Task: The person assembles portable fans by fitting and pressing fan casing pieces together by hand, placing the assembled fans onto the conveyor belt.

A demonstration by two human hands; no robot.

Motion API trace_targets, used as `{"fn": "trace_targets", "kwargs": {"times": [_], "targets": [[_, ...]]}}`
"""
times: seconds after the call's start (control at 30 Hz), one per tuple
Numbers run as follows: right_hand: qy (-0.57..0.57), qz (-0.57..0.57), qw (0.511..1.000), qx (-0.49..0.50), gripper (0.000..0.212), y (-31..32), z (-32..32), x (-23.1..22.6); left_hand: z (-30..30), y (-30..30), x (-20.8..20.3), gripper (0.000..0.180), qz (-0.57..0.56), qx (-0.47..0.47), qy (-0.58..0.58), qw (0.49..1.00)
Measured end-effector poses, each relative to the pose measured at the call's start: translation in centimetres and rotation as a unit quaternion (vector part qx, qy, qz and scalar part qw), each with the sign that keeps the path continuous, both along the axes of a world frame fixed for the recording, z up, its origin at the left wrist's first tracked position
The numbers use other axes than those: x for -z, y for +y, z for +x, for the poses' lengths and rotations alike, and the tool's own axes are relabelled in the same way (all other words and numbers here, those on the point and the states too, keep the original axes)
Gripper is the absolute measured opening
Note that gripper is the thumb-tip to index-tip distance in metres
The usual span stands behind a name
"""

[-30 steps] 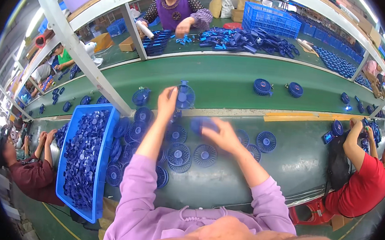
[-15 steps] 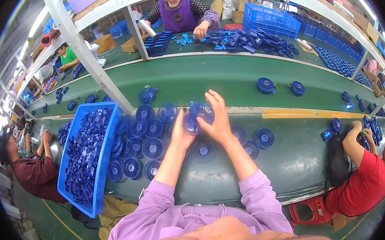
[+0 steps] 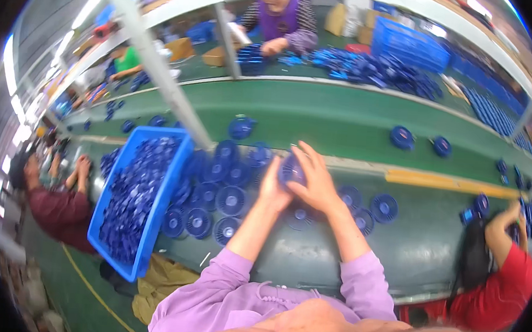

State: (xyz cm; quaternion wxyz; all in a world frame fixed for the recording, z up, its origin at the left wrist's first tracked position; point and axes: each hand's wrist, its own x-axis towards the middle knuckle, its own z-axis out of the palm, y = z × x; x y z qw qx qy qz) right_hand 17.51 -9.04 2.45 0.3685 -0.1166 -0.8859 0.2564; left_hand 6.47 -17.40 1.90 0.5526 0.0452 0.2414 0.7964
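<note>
Above the bench, a round dark-blue fan cover (image 3: 291, 169) with slats is held between my two hands, tilted partly on edge. My left hand (image 3: 274, 190) cups its left side. My right hand (image 3: 318, 183) presses on it from the right, thumb across its front and fingers over its far edge. What lies inside the cover is hidden and blurred. Beneath my wrists lies a round slatted grille (image 3: 300, 216). Several more blue grilles (image 3: 231, 200) are spread left of my hands, some overlapping, and a few (image 3: 384, 208) lie to the right.
A blue crate (image 3: 182, 178) full of small dark-blue pieces stands at the left. Beyond the bench (image 3: 408, 256) runs a green conveyor belt (image 3: 331, 118) carrying round blue units (image 3: 241, 127). A white post (image 3: 162, 66) rises at the far left. Co-workers sit on both sides and across.
The whole view has shifted and blurred, so the scene sits further right. The cover has tipped more on edge, and my right hand has closed in around it.
</note>
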Motion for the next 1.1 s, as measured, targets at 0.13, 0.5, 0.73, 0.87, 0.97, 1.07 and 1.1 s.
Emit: {"fn": "trace_targets", "kwargs": {"times": [0.13,0.5,0.73,0.87,0.97,1.07,1.1], "targets": [[0.054,-0.179,0.976,-0.107,0.101,0.4,-0.1,2.4,1.8,1.0,1.8,0.030,0.000,-0.128,0.119,0.985],[0.143,-0.131,0.980,-0.033,0.096,-2.7,-1.0,2.4,2.5,-0.8,-0.2,0.044,0.032,-0.187,0.350,0.917],[0.157,-0.331,0.927,-0.084,0.077,-1.8,-1.4,2.9,2.2,0.9,-0.1,0.036,0.001,-0.244,0.474,0.846],[0.087,-0.300,0.949,-0.037,0.070,-0.2,-2.0,2.0,-1.1,1.6,2.5,0.042,-0.072,-0.179,0.522,0.831],[0.119,-0.278,0.951,0.061,0.072,5.4,-0.8,2.9,-0.9,2.2,2.2,0.046,-0.069,0.004,0.534,0.843],[0.106,-0.132,0.948,0.268,0.078,12.2,2.9,3.2,-2.8,2.7,1.8,0.043,-0.085,-0.040,0.736,0.670],[0.076,-0.054,0.944,0.315,0.075,12.9,4.0,3.0,-4.4,2.8,1.8,0.042,-0.091,-0.081,0.768,0.628]]}}
